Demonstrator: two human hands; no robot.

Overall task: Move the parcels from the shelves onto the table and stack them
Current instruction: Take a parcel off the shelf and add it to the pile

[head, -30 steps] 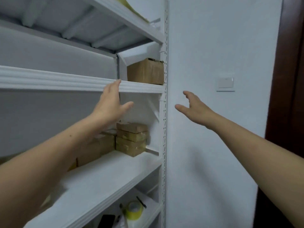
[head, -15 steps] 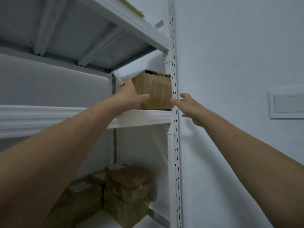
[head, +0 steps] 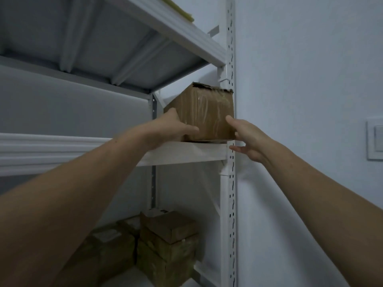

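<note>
At frame centre, a parcel (head: 207,112) sits on a shelf (head: 186,154) against the post (head: 231,204). The left hand (head: 172,127) grips its lower left corner. The right hand (head: 246,137) touches its right edge with the thumb, fingers straight. Stacked parcels (head: 167,245) sit at bottom centre.

Pale, faintly textured wall (head: 300,90), right. White switch plate (head: 375,141) mounted on it, cut by the right edge. Yellow flat item (head: 41,13), partly seen, top left.
</note>
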